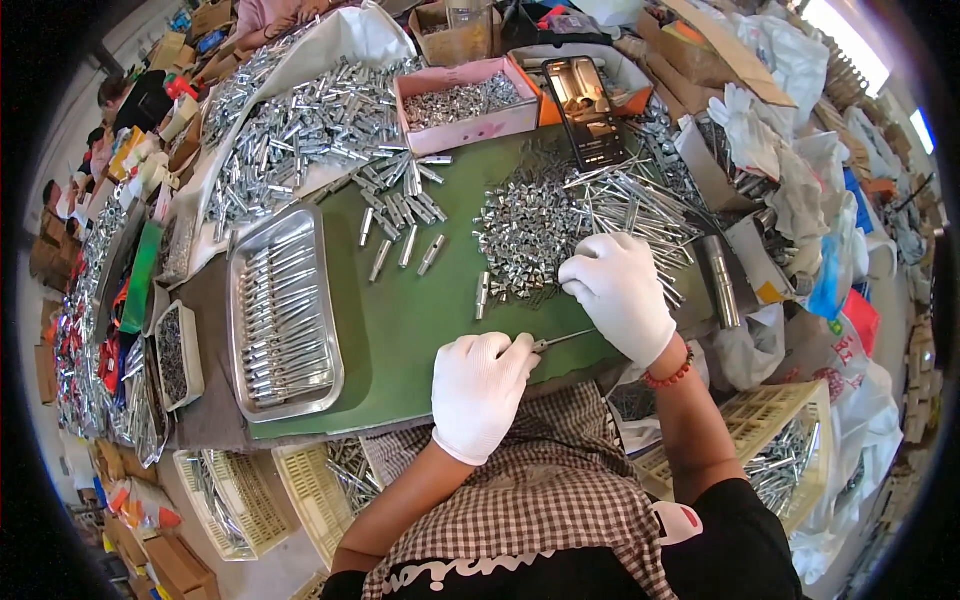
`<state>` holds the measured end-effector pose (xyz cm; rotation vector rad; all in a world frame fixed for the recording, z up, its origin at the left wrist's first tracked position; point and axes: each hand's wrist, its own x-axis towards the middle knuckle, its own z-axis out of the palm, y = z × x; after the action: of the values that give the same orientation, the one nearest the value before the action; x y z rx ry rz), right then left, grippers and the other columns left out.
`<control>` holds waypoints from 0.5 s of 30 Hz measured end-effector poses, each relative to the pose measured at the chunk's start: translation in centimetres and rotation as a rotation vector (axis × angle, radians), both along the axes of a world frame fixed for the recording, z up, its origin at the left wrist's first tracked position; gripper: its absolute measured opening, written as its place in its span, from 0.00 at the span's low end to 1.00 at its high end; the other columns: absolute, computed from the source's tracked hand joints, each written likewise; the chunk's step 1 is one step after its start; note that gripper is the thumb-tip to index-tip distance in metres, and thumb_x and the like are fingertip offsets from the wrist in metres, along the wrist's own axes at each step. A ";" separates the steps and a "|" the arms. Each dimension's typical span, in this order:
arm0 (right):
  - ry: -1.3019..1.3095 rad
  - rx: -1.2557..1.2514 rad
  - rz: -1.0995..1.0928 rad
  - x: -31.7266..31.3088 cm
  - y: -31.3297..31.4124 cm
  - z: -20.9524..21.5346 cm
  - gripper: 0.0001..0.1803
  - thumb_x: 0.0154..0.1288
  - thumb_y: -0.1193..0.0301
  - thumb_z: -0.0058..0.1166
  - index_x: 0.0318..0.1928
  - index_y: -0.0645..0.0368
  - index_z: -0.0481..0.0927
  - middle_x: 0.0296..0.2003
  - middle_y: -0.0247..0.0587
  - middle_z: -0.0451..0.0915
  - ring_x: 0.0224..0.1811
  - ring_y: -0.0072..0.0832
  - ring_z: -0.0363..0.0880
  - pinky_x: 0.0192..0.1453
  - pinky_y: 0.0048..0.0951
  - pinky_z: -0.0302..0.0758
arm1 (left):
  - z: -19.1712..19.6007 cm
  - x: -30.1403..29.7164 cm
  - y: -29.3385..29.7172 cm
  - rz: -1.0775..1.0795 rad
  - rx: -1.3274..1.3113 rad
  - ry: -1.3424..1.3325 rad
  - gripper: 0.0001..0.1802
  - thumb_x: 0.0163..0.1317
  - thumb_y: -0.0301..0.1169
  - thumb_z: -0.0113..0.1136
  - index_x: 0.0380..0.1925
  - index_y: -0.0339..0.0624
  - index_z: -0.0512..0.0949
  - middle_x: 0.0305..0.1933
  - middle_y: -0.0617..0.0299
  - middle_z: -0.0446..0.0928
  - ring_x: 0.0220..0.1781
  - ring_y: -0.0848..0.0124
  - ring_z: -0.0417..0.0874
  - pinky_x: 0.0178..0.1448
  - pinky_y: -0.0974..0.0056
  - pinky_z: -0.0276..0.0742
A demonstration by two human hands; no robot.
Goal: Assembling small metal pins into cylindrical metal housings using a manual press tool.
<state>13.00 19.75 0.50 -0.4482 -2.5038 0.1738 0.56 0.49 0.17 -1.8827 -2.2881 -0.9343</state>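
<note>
My left hand (482, 398), in a white knit glove, is closed near the front edge of the green work mat (400, 330). Out of its fingertips sticks a thin metal rod (570, 336), thicker at the end by the fingers and pointing right. My right hand (618, 295), gloved alike, bends its fingers together at the right edge of a heap of small shiny metal fittings (520, 235); what they pinch, if anything, is hidden. Slender metal rods (640, 205) lie piled just beyond that hand. One short metal sleeve (483, 295) stands apart, left of the heap.
At left, a steel tray (337, 375) holds a row of assembled metal pieces. Loose metal sleeves (300, 130) cover the back left, beside a pink box (520, 112) of small parts. A phone (585, 115) leans behind the heap. A thick metal cylinder (720, 280) lies at right.
</note>
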 end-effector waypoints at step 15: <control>0.006 -0.238 0.183 1.9 -4.4 1.5 0.10 0.60 0.78 0.63 0.42 0.50 0.86 0.36 0.35 0.85 0.41 0.37 0.84 0.51 0.37 0.76 | -0.5 -0.3 0.4 0.001 0.040 0.033 0.09 0.58 0.33 0.70 0.38 0.47 0.84 0.27 0.62 0.74 0.33 0.56 0.79 0.38 0.51 0.71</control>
<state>14.91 15.37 1.96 -0.3105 -2.5274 0.5481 0.26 0.90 -0.32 -1.8665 -2.2346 -0.9351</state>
